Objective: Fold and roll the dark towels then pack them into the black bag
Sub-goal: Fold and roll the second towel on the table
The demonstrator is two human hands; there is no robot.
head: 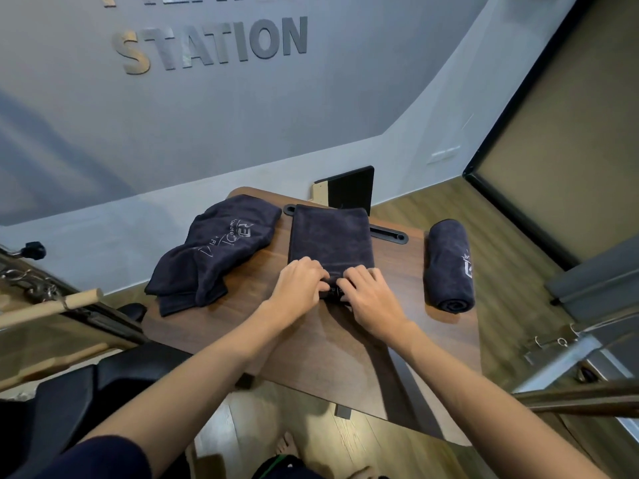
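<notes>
Dark towels are lying in three states across the wooden table (311,344). Toward its left edge a loose pile of towels (211,257), printed with pale lettering, is slumping and overhanging the near-left side. In the middle, reaching to the far edge, a folded towel (330,235) is lying flat as a long strip, and both hands are working its near end. The left hand (301,281) is curling its fingers over the hem, and the right hand (366,292) is doing the same just beside it, fingertips tucked into the cloth, starting the first turn of a roll. At the right edge a rolled towel (449,267) is resting, finished, partly over the edge. The black bag cannot be made out with any certainty. If the first turn starts slack or crooked, the roll will probably cone and loosen; uneven pressure between the two hands would cause it. The finished roll may tip off if nudged.
</notes>
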